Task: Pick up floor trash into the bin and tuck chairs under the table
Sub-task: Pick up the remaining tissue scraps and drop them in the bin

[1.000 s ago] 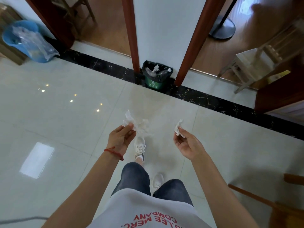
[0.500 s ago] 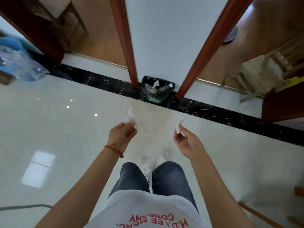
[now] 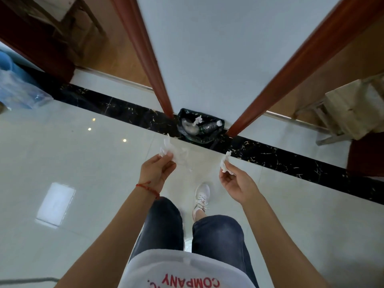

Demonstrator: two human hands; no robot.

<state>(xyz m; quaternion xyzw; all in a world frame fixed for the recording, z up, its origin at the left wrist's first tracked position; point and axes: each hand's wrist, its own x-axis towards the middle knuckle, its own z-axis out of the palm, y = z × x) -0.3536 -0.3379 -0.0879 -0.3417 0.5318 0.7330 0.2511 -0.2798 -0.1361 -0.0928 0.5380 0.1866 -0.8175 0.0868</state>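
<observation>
Black-lined bin (image 3: 201, 125) at wall base, straight ahead, between both hands. Left hand (image 3: 156, 171) pinches crumpled tissue (image 3: 172, 151), nearer bin; right hand (image 3: 236, 185) pinches smaller tissue scrap (image 3: 224, 163).

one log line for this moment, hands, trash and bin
left hand: pinches crumpled tissue and clear wrap | right hand: pinches small tissue | bin: ahead at wall, holds bottle, nothing dropped yet
</observation>
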